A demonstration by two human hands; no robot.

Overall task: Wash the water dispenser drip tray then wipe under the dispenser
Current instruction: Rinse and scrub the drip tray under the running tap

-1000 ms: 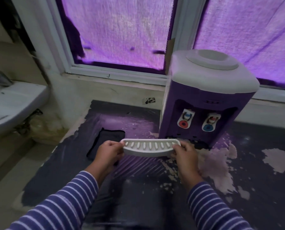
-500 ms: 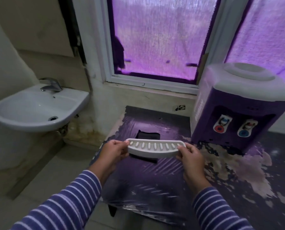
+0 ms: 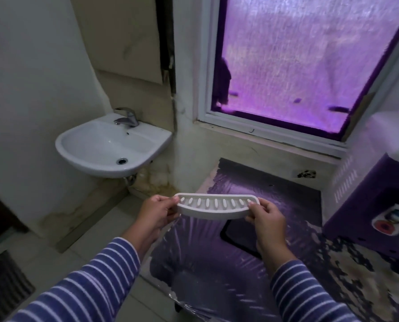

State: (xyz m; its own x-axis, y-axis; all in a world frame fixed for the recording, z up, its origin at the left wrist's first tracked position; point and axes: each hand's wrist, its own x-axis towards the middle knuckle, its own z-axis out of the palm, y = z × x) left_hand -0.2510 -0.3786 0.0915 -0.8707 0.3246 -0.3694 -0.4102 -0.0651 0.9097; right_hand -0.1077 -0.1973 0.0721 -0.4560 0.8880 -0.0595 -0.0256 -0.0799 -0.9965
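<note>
I hold the white slotted drip tray (image 3: 217, 206) level in front of me, over the left edge of the table. My left hand (image 3: 155, 213) pinches its left end and my right hand (image 3: 267, 218) pinches its right end. The purple and white water dispenser (image 3: 375, 196) stands on the table at the far right, partly cut off by the frame edge. A dark cloth (image 3: 238, 235) lies flat on the table just below and behind the tray, partly hidden by my right hand.
A white wall sink (image 3: 101, 145) with a chrome tap (image 3: 127, 118) hangs at the left, lower than the table. The table (image 3: 217, 275) has a worn purple cover. A window (image 3: 298, 61) glows purple behind. A floor grate (image 3: 3, 284) lies at the lower left.
My view has swung left from the dispenser toward the sink. Both hands have carried the drip tray away from the dispenser to the table's left edge.
</note>
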